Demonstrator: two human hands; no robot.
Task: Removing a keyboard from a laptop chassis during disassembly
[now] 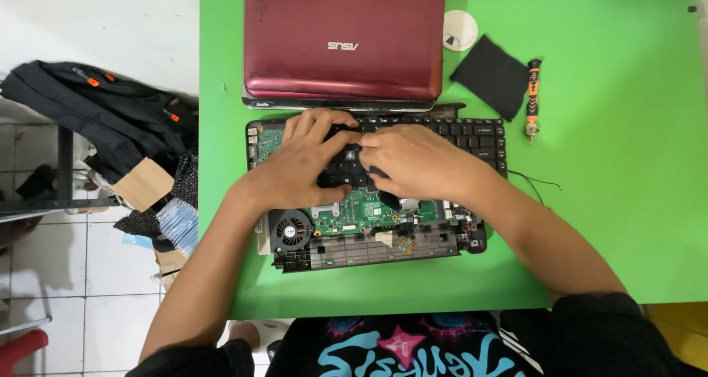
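At the far left a black backpack [103,111] lies off the green bench [612,200], above cardboard and small blue packets too jumbled to tell apart. On the bench sits an opened laptop base [369,237]: fan [290,229] at its lower left, green board [361,211] beside it, much of it covered by the hands. The left hand [306,163] rests on the black keyboard [472,137], fingers curled and pressed down on its left half. The right hand [417,159] meets it at the middle; its fingers seem to pinch the keyboard's edge, though the fingertips are hidden behind the left hand. Behind them lies the red lid [344,41], its top cut off by the frame. Further right are a white disc [460,30], a black cloth [493,76], a screwdriver [532,97] and a thin black wire [535,181]. Both forearms leave the frame below.
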